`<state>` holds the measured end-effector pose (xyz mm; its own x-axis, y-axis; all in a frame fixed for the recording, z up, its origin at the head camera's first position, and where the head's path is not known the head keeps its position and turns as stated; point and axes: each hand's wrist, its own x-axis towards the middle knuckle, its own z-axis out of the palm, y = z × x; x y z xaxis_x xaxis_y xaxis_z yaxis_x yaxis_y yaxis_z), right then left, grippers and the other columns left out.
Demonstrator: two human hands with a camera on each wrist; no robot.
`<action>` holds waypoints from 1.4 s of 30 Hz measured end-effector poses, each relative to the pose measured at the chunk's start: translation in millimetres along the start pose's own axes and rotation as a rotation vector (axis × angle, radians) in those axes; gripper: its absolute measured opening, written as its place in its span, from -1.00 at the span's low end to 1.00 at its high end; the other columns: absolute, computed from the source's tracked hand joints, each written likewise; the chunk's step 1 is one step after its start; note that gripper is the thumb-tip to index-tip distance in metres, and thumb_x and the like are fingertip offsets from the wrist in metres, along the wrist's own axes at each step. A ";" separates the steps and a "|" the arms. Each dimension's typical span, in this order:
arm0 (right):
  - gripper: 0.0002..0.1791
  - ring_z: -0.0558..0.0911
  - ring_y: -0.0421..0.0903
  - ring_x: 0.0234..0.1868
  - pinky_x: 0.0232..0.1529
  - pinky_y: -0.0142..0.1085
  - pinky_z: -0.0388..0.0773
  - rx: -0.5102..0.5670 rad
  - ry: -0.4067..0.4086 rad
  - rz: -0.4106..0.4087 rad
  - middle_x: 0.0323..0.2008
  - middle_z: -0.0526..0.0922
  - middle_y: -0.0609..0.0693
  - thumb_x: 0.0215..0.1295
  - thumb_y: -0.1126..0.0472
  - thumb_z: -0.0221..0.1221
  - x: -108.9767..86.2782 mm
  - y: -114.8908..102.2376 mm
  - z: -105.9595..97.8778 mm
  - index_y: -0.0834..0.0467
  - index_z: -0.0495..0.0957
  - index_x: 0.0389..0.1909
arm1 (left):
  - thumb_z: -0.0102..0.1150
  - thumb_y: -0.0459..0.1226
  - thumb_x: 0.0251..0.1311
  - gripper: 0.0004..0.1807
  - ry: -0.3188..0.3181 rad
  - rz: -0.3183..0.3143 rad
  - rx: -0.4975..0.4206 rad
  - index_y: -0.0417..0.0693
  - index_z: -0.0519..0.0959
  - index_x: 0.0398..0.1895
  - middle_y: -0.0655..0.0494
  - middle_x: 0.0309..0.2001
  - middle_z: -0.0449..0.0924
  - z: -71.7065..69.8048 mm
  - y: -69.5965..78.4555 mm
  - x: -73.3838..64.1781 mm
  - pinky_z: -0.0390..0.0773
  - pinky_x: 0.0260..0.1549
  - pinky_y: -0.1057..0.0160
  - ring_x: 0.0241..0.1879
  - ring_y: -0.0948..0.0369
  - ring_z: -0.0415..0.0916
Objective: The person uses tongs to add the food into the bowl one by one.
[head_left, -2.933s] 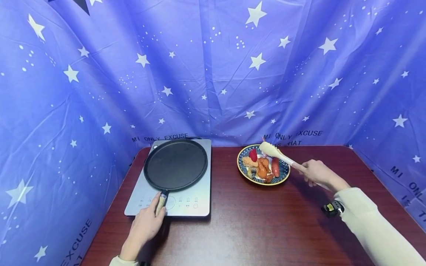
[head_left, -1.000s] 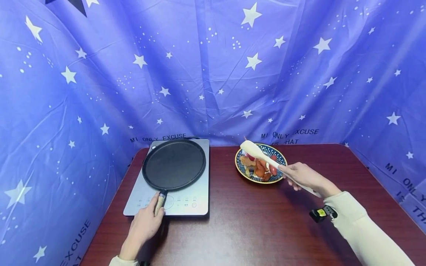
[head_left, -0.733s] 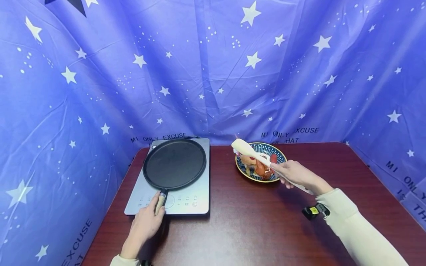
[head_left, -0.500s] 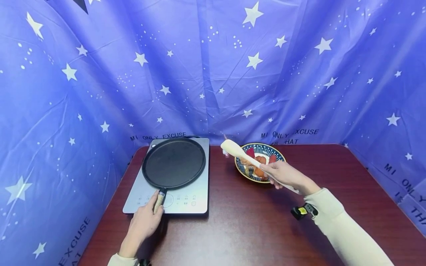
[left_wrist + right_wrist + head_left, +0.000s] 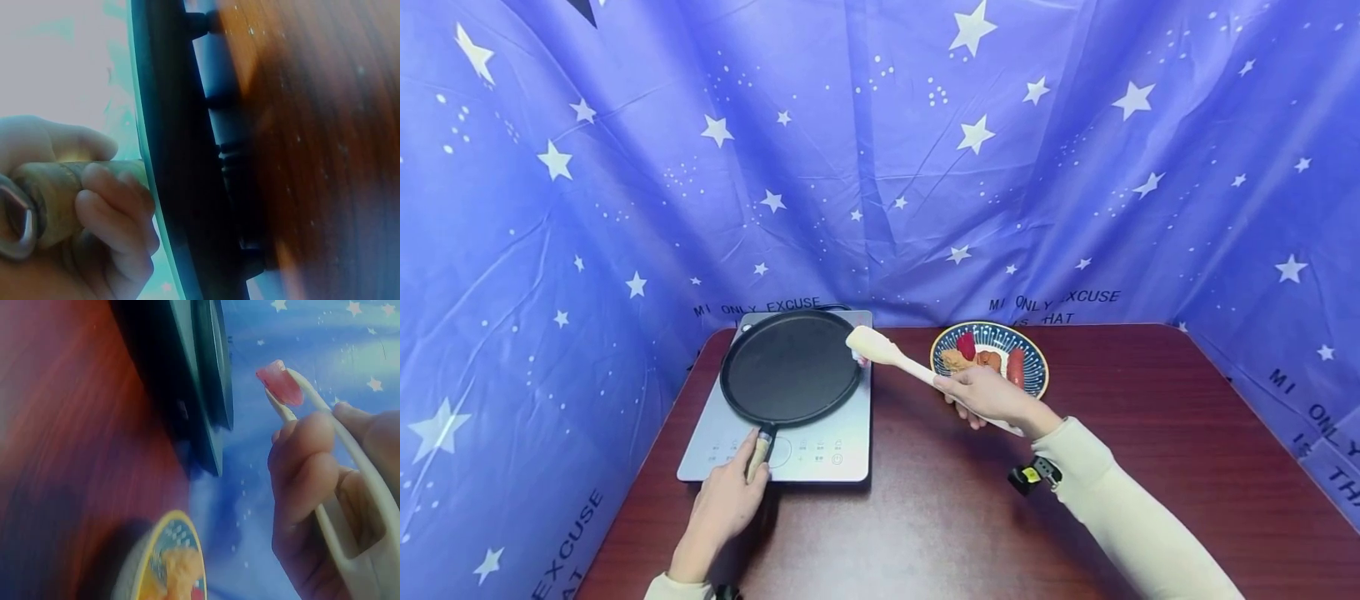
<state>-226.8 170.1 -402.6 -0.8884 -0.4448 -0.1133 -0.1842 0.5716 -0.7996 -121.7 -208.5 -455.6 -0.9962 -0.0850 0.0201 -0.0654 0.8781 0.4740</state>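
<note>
My left hand (image 5: 727, 505) grips the wooden handle (image 5: 59, 197) of a flat black frying pan (image 5: 792, 367), which sits on a silver induction cooktop (image 5: 846, 462). In my right hand (image 5: 992, 395) are cream-coloured tongs (image 5: 880, 348), squeezed between thumb and fingers. Their tips pinch a small pinkish-red piece of food (image 5: 281, 384), mostly hidden under the tongs in the head view. The tong tips overlap the pan's right rim there, raised above the cooktop's level. Behind the right hand stands a blue patterned plate (image 5: 1036, 358) with several food pieces.
On the plate lie a red piece (image 5: 966, 346), a tan fried piece (image 5: 955, 360) and a sausage (image 5: 1016, 367), among others. The dark red wooden table (image 5: 1120, 392) ends at a blue star-printed curtain (image 5: 910, 167) at the back and sides.
My right hand has carried the tongs and the pinched piece leftward from over the plate to the pan's right rim. The left hand stays on the pan handle.
</note>
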 end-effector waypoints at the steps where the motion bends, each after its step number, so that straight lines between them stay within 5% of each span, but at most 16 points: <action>1: -0.51 0.45 -0.16 -0.80 -0.71 -0.10 0.48 0.009 -0.002 0.004 -0.71 0.48 0.01 0.41 -0.10 -0.04 1.6 -2.0 3.3 0.19 0.51 -0.53 | -0.01 -0.13 0.25 -0.37 0.001 0.003 0.002 -0.06 0.23 0.40 -0.32 -0.15 0.57 -0.2 0.2 0.2 0.43 -0.43 -0.06 -0.38 -0.03 0.50; 6: -0.50 0.46 -0.17 -0.81 -0.65 0.03 0.49 -0.021 0.007 0.003 -0.72 0.49 0.02 0.39 -0.12 -0.01 9.6 -12.0 18.8 0.18 0.50 -0.58 | -0.01 -0.13 0.25 -0.36 -0.005 0.005 0.012 -0.07 0.23 0.40 -0.33 -0.14 0.57 -2.0 0.6 0.7 0.43 -0.44 -0.04 -0.39 -0.02 0.50; 13: -0.50 0.46 -0.20 -0.84 -0.77 -0.30 0.40 -0.180 0.038 0.009 -0.74 0.51 0.01 0.40 -0.13 -0.04 24.7 -22.1 34.2 0.14 0.48 -0.60 | -0.01 -0.12 0.25 -0.36 0.007 0.001 0.004 -0.05 0.23 0.41 -0.34 -0.09 0.56 -0.9 0.6 0.7 0.44 -0.38 -0.09 -0.29 -0.10 0.54; 21: -0.46 0.47 -0.20 -0.84 -0.77 -0.33 0.35 -0.249 0.047 0.044 -0.75 0.54 0.01 0.39 -0.15 -0.04 35.4 -20.7 43.8 0.21 0.54 -0.55 | -0.01 -0.12 0.25 -0.37 0.000 -0.009 -0.011 -0.05 0.23 0.40 -0.33 -0.11 0.56 0.4 1.9 0.1 0.43 -0.42 -0.06 -0.35 -0.04 0.51; 30: -0.45 0.46 -0.21 -0.85 -0.68 -0.29 0.39 -0.388 0.113 0.035 -0.88 0.44 -0.11 0.37 -0.17 -0.03 40.9 -20.6 45.1 0.21 0.56 -0.53 | -0.02 -0.12 0.26 -0.37 0.002 -0.017 -0.001 -0.03 0.23 0.41 -0.33 -0.12 0.56 0.4 0.7 -0.2 0.43 -0.43 -0.06 -0.38 -0.03 0.50; 42: -0.46 0.42 -0.06 -0.72 -0.70 -0.17 0.34 -0.648 0.237 -0.056 -0.76 0.40 -0.03 0.35 -0.17 0.00 54.4 -31.0 45.3 0.11 0.45 -0.69 | -0.01 -0.12 0.25 -0.36 0.004 -0.007 -0.004 -0.04 0.22 0.41 -0.34 -0.12 0.56 0.5 -1.7 0.8 0.43 -0.44 -0.08 -0.34 -0.07 0.52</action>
<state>-250.4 97.0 -410.7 -0.9245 -0.3652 0.1093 -0.3812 0.8816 -0.2784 -122.5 -209.8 -456.9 -0.9955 -0.0930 0.0204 -0.0720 0.8758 0.4772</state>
